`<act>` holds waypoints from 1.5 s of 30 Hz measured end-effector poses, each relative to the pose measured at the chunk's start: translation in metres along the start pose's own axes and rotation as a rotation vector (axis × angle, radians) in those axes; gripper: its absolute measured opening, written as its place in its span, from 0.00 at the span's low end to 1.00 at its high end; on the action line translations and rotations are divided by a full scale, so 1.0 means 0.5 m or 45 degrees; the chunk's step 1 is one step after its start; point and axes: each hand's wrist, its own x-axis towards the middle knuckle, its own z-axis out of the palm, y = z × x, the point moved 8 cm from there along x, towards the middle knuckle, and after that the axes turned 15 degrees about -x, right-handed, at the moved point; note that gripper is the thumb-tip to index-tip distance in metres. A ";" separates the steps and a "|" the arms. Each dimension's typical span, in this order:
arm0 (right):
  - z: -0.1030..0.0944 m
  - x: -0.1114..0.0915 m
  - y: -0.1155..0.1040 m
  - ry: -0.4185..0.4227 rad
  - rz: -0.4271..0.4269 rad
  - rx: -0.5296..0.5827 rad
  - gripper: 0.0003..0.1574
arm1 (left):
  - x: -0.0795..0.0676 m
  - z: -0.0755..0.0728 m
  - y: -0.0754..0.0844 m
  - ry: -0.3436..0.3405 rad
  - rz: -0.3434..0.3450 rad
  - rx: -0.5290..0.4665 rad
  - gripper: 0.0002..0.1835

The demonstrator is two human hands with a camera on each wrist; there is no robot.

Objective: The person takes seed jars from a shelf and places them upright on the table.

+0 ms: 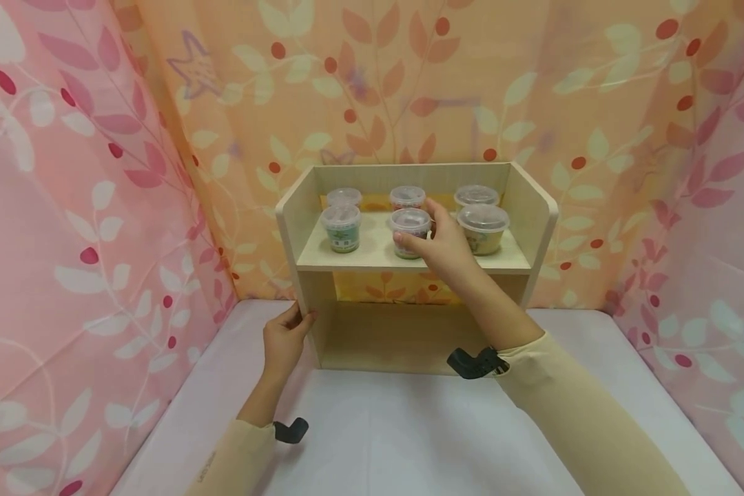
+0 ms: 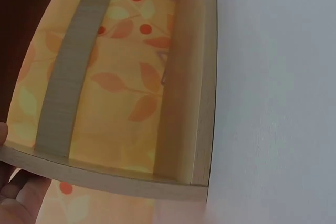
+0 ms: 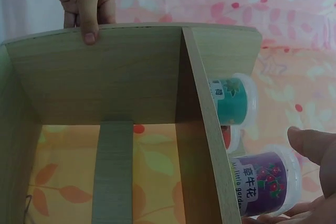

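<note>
In the head view my left hand (image 1: 284, 342) grips the left side panel of a light wooden shelf unit (image 1: 403, 269). Its thumb lies on the inside face, as the right wrist view also shows. My right hand (image 1: 448, 244) is around the middle front cup (image 1: 408, 233), thumb in front and fingers at its right and back. In the right wrist view this cup has a purple label (image 3: 262, 182) and a clear lid, and a gap shows between thumb and lid. Beside it stand a green-labelled cup (image 1: 342, 231) on the left and a wider lidded tub (image 1: 483, 234) on the right.
Behind the front row stand a back left cup (image 1: 344, 195), a back middle cup (image 1: 407, 196) and a back right tub (image 1: 474, 195). The unit sits on a white-covered table (image 1: 372, 427). Patterned curtains (image 1: 378, 89) enclose the back and sides.
</note>
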 end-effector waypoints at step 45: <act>-0.001 -0.103 -0.003 -0.009 -0.044 0.211 0.52 | -0.025 -0.011 -0.016 0.080 0.060 0.057 0.21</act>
